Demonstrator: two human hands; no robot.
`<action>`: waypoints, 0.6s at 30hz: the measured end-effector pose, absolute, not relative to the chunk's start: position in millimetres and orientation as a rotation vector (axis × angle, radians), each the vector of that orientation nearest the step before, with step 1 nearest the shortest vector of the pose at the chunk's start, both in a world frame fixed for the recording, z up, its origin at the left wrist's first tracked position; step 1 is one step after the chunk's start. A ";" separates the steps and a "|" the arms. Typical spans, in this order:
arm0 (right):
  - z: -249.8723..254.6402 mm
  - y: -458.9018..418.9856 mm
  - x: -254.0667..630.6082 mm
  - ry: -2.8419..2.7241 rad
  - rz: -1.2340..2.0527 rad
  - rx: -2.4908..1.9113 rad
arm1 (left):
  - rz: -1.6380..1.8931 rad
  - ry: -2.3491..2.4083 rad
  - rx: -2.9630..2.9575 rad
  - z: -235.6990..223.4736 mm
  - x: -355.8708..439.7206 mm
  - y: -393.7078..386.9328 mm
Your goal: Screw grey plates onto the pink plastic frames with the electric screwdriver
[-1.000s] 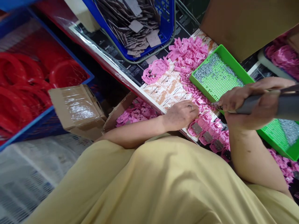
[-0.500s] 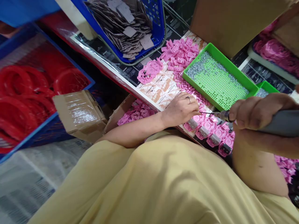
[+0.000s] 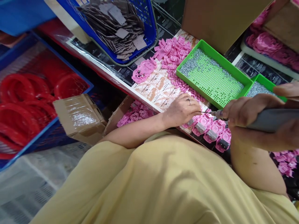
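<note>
My right hand is wrapped round a grey electric screwdriver, held nearly level. Its thin dark bit points left, and the tip ends at the fingertips of my left hand. Those left fingers are pressed together over the near end of a row of pink plastic housings; whatever they pinch is hidden. Grey or black blocks sit on the housings along the side nearest me. Beyond the hands stands a green perforated tray with many small silvery screws in it.
Small pink parts are heaped behind the left hand, near a loose pink housing. A blue basket holds flat grey plates. A cardboard box and a blue crate of red rings stand at left.
The whole view has shifted slightly, so the table things appear further left. My right hand's hold on the screwdriver looks a little altered, and the bit stays at my left fingertips.
</note>
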State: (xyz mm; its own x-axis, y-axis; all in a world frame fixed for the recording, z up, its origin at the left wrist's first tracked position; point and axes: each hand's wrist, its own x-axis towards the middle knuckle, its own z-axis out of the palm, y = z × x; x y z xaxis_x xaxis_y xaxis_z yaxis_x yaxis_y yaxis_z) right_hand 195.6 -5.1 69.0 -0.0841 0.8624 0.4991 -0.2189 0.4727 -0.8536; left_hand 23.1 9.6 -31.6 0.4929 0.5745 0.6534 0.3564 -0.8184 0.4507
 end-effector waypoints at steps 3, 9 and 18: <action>57.3 3.9 196.2 -1.403 0.915 -0.471 | 1.179 0.814 2.574 -30.5 17.3 9.5; 45.0 8.3 192.5 -1.359 0.913 -0.513 | 1.113 0.718 2.849 -35.8 20.3 6.3; 48.7 12.1 189.2 -1.416 0.936 -0.504 | 0.885 0.728 2.816 -39.5 25.6 4.6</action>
